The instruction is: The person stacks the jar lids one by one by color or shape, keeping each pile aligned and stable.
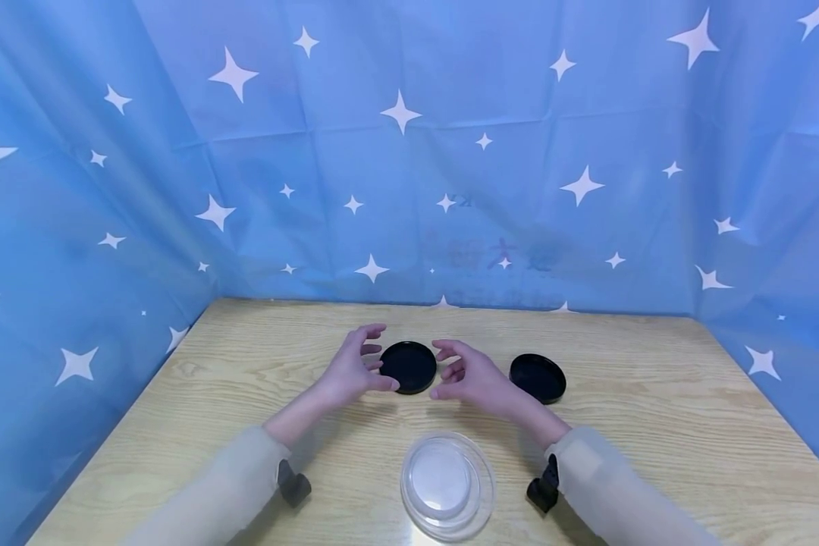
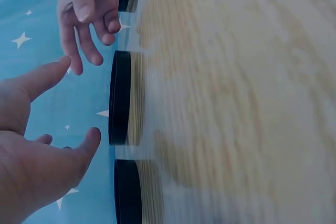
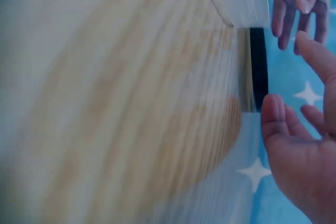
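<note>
My left hand (image 1: 351, 368) hovers over the table with its fingers spread and slightly bent, holding nothing. A round shallow black lid or dish (image 1: 408, 368) lies between it and my right hand (image 1: 469, 377). The right hand is also empty, its fingers loosely bent and its palm turned toward the left one. A second black lid or dish (image 1: 538, 378) lies behind and to the right of the right hand. Edge-on in the left wrist view stand several black rims, one of them low in the frame (image 2: 128, 192). Nearer to me sits a round clear plastic container (image 1: 447, 485).
The pale wooden table (image 1: 198, 425) meets a blue curtain (image 1: 409, 167) with white stars at its back and sides. Small black devices are strapped on both wrists, one by the left sleeve (image 1: 205, 493).
</note>
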Demonstrator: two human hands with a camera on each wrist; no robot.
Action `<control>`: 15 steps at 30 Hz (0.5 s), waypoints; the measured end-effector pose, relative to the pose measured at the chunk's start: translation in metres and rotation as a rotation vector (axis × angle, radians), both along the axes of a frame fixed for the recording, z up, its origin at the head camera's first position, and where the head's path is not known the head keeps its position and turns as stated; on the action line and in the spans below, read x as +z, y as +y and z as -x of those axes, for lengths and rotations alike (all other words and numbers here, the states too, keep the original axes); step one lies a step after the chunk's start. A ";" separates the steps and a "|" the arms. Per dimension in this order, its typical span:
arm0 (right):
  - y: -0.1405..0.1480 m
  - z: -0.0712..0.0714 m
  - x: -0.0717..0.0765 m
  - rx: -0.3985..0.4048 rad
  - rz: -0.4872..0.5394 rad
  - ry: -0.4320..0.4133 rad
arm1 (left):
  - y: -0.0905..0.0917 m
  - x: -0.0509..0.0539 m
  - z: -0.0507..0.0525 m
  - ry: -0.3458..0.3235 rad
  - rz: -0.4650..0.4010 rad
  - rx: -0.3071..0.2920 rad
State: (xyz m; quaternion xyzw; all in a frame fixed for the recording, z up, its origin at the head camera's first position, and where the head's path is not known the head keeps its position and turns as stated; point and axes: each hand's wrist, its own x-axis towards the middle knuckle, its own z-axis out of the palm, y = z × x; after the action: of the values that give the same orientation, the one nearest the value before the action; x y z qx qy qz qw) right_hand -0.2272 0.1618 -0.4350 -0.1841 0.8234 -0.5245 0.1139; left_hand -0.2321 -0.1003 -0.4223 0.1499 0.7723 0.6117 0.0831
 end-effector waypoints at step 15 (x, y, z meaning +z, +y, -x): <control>-0.001 0.019 -0.004 0.009 -0.059 -0.018 | -0.007 -0.004 0.018 -0.043 0.084 0.008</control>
State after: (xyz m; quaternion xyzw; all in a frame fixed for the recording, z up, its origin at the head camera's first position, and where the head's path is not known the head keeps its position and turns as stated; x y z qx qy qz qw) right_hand -0.2463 0.1604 -0.4388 -0.1797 0.8367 -0.5010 0.1288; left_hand -0.2501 -0.1073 -0.4265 0.1299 0.7959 0.5822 0.1035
